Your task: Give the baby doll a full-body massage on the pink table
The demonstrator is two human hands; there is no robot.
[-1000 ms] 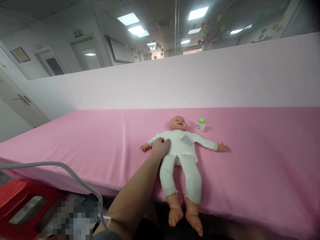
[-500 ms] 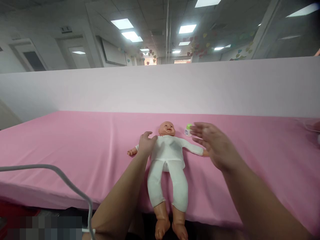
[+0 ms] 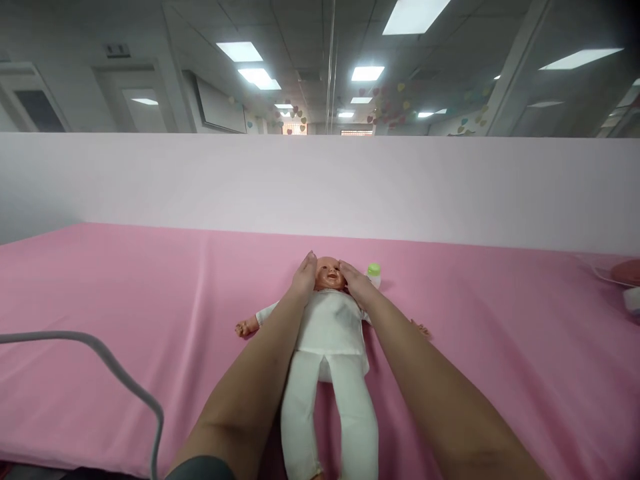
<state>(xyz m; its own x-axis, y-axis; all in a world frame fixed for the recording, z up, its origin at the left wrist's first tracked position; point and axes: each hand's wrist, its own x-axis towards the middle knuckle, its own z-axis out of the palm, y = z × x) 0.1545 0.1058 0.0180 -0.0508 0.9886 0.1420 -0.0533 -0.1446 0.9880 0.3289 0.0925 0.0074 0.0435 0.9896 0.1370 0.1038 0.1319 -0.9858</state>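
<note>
Pale wall [image 3: 320, 187] rises behind the doll [image 3: 331, 327], with glass above it and lit ceiling panels [image 3: 367, 73] beyond. Beneath the doll lies a counter [image 3: 140, 287] under a smooth pink cloth that creases in places. The doll lies face up on it, head toward the wall, legs toward the person, arms spread out to either side, in a white top and white trousers.

The left hand [image 3: 305, 272] is set along the left side of the doll's head [image 3: 330, 273], and the right hand [image 3: 356, 281] along its right side. On both, the fingers look straight and unclenched; the grip frames the head rather than closing round it, and both seem to touch it, though how firmly I cannot tell. Just right of the doll's head, partly behind the right hand, stands a small jar with a green lid [image 3: 374, 271]. A grey cable [image 3: 117, 370] loops well to the left of the doll; far to its right, at the edge of view, is a clear tray [image 3: 603, 272] with something reddish in it.

The glossy head looks hard and probably a little slippery, so flat palms on both sides suit it. The clothed body looks softer and likely light; limbs may flop, so lifting would call for support under neck and seat together.
</note>
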